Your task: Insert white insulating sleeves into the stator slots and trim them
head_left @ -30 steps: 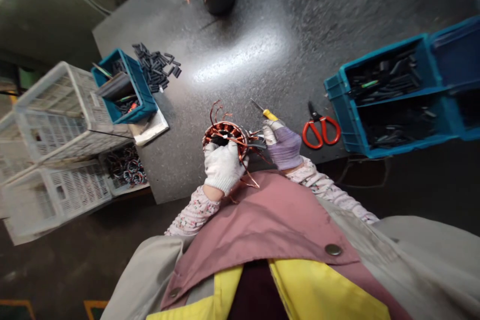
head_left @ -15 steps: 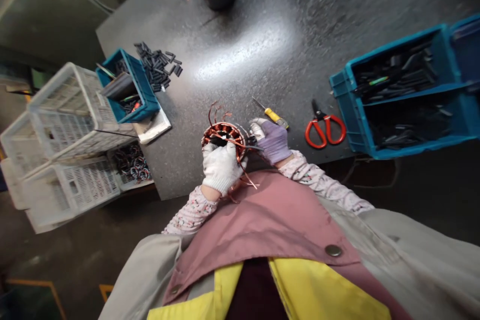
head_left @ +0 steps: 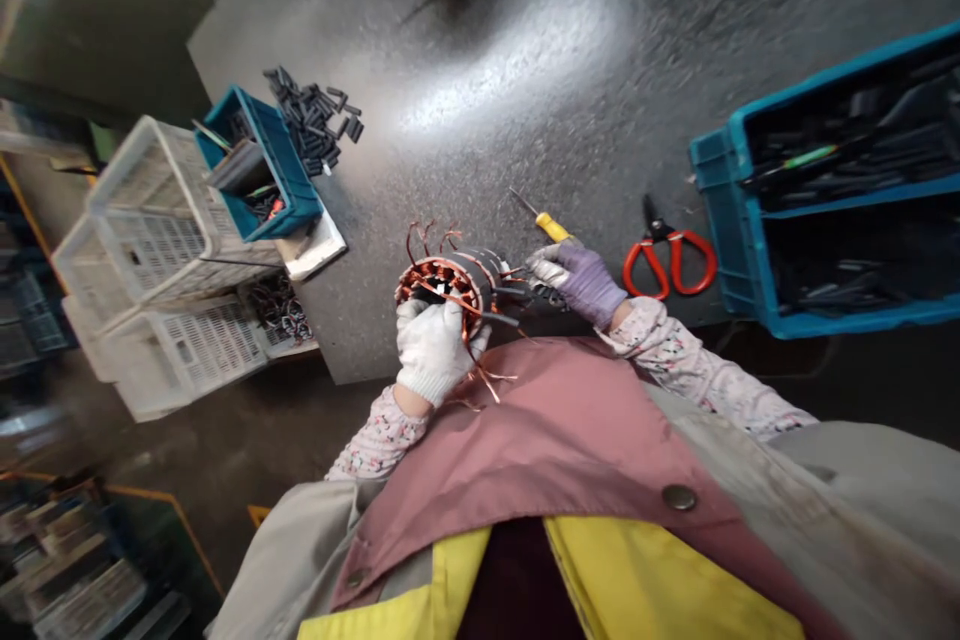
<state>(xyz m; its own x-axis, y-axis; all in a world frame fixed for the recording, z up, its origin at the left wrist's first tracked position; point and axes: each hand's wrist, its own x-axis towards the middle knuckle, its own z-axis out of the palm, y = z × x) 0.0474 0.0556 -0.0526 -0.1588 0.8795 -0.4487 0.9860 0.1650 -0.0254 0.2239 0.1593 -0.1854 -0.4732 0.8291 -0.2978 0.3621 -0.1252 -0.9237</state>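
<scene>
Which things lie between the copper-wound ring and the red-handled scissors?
In the head view, the gloved right hand, and the yellow screwdriver just beyond it.

From here I count one gloved left hand (head_left: 435, 345) and one right hand (head_left: 581, 282), one copper-wound ring (head_left: 472, 278), one yellow-handled screwdriver (head_left: 553, 226), one pair of scissors (head_left: 660, 231), one small blue bin (head_left: 291, 182), one large blue bin (head_left: 720, 230) and at least two white crates (head_left: 212, 342). The black tubes (head_left: 311, 125) are too many to number.
</scene>
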